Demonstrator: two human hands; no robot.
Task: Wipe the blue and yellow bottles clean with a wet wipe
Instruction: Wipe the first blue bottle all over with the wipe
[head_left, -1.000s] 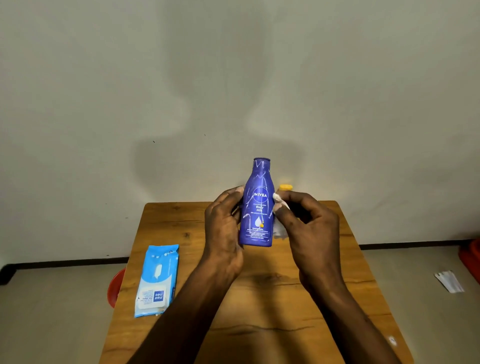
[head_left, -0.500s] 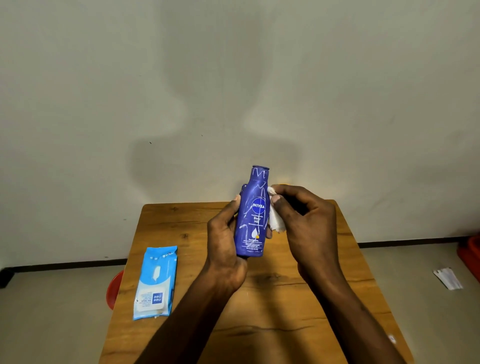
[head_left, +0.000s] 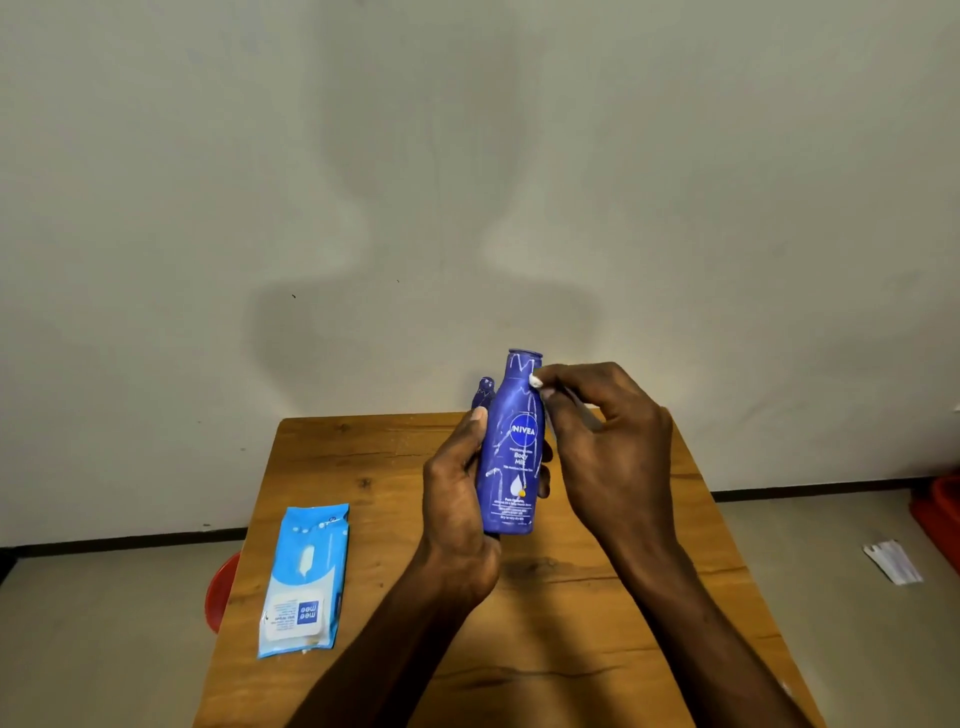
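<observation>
Where half a second ago the right hand (head_left: 608, 447) pressed the white wet wipe (head_left: 535, 382) against the shoulder of the dark blue plastic lotion bottle (head_left: 511, 447), it has now climbed to the neck, pinching the wipe just under the cap. The left hand (head_left: 457, 499) still grips the bottle upright above the wooden worktop (head_left: 363, 483). Most of the wipe is hidden in the fingers, and the yellow bottle cannot be made out behind the hands; the light blue wipes pack (head_left: 304, 579) lies on the worktop's left side.

blue bottle (head_left: 511, 447) upright above table, white streaks; wet wipe (head_left: 535, 382) touching its neck.
</observation>
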